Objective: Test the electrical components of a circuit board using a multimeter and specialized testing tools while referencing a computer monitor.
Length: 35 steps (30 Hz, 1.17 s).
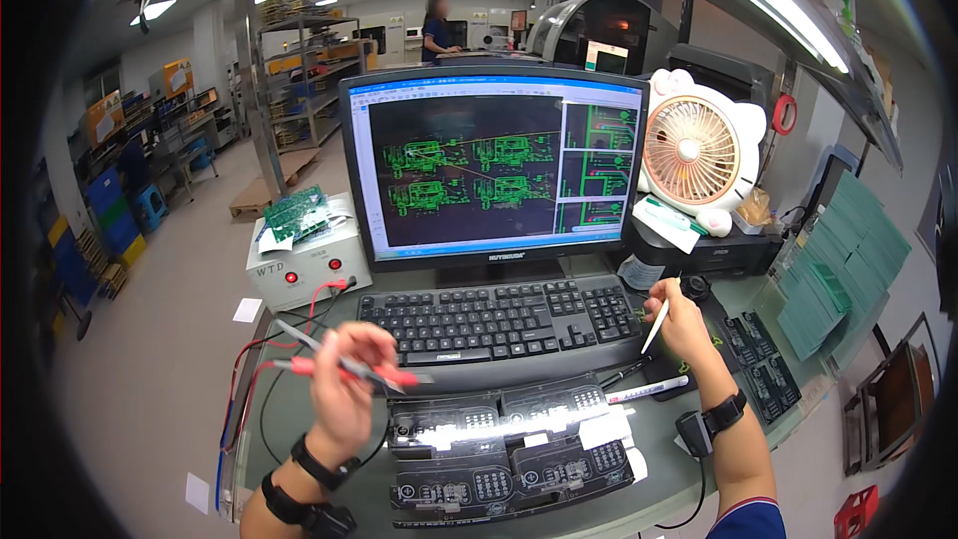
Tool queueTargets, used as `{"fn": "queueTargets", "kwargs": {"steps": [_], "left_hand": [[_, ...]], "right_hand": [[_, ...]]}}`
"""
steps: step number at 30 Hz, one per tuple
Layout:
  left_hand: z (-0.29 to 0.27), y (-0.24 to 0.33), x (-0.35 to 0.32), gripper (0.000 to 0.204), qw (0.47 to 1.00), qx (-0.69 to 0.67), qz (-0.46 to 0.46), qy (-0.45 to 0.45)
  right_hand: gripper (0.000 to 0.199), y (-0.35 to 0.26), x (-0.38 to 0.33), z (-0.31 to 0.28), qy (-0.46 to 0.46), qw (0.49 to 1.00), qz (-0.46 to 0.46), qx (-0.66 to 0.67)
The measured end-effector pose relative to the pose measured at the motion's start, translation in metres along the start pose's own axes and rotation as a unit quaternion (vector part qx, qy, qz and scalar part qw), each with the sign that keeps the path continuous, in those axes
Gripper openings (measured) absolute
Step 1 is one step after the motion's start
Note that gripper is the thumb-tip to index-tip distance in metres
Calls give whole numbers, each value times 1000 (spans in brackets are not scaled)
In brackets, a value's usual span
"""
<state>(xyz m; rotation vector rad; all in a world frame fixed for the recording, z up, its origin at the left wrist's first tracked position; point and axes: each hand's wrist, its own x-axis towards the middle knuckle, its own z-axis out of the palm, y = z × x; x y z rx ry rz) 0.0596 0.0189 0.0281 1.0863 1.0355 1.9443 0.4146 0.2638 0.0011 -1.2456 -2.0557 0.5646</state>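
Note:
My left hand point(344, 384) is raised over the desk's left side and grips two test probes point(339, 364), one red and one dark, with red and black leads trailing left. My right hand point(682, 317) rests beside the black keyboard point(499, 314) and holds a white pen point(656, 324) tip down. In front of me lie two black circuit board panels point(509, 454), with white labels on them. A white marker point(649, 389) lies just right of the panels.
A monitor point(494, 165) showing green board layouts stands behind the keyboard. A white tester box point(304, 265) with red lights sits at left, green boards on top. A small fan point(694, 150) and stacked green boards point(838, 269) are at right. A person stands far back.

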Motion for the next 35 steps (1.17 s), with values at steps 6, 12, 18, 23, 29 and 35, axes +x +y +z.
{"fn": "queueTargets", "kwargs": {"steps": [6,12,18,23,29,35], "left_hand": [[-53,-13,23,46,978,89,18,188],[-70,-29,25,45,981,32,-121,149],[-53,-33,25,53,991,100,-39,85],[-33,-51,13,61,983,169,-23,-66],[-32,-54,11,54,975,157,-119,-105],[-29,-52,10,52,969,194,-82,-128]], "right_hand": [[12,21,-1,19,-3,998,-49,-31],[13,29,3,21,-3,997,4,78],[15,13,-2,16,-14,998,2,57],[17,15,-1,15,-2,995,-26,93],[20,17,-1,14,1,992,-51,113],[22,9,-3,8,-5,992,-41,119]]}}
